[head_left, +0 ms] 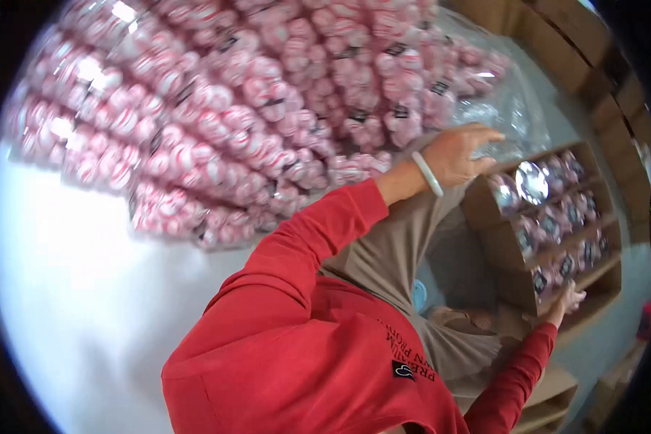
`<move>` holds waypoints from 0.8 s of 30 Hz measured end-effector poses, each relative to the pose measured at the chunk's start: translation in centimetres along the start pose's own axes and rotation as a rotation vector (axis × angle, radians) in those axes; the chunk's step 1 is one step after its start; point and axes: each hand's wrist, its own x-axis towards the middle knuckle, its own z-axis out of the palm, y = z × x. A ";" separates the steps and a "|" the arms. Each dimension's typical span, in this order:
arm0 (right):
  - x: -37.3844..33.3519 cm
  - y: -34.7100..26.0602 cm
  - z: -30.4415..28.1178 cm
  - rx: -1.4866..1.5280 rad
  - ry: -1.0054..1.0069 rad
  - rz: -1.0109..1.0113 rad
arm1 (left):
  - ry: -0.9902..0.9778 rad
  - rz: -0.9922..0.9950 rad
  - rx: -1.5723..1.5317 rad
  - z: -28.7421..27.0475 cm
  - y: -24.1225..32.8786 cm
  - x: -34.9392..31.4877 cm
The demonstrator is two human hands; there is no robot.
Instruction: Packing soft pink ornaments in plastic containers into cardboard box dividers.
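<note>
My left hand (459, 155), with a pale bangle at its wrist, hovers beside the upper left corner of an open cardboard box (495, 249). Its fingers are apart and nothing shows in them. Over the box's lower part, my right hand (570, 298) reaches in with fingers partly spread, close to the lowest row of packs. Inside the box stand rows of clear packs (550, 230) with pink-and-white contents and dark labels, parted by cardboard dividers. Whether my right fingers touch a pack is too small to tell.
Many clear bags of pink-and-white round pieces (231, 123) cover the white table (72, 267) to the left. Crumpled clear plastic (503, 119) lies beyond my left hand. More cardboard boxes (571, 36) stand at the far right. Another open carton (550, 409) sits below my right arm.
</note>
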 end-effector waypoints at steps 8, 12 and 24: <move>-2.8 -17.7 1.1 0.544 0.126 -0.778 | 0.293 -0.337 0.484 -15.2 -0.9 -12.7; -5.4 -22.0 5.0 0.516 0.062 -0.906 | 0.495 -0.301 0.864 -24.4 1.5 -17.0; -2.4 -21.2 15.2 0.490 0.014 -0.901 | 0.546 -0.652 1.345 -34.3 1.0 -22.5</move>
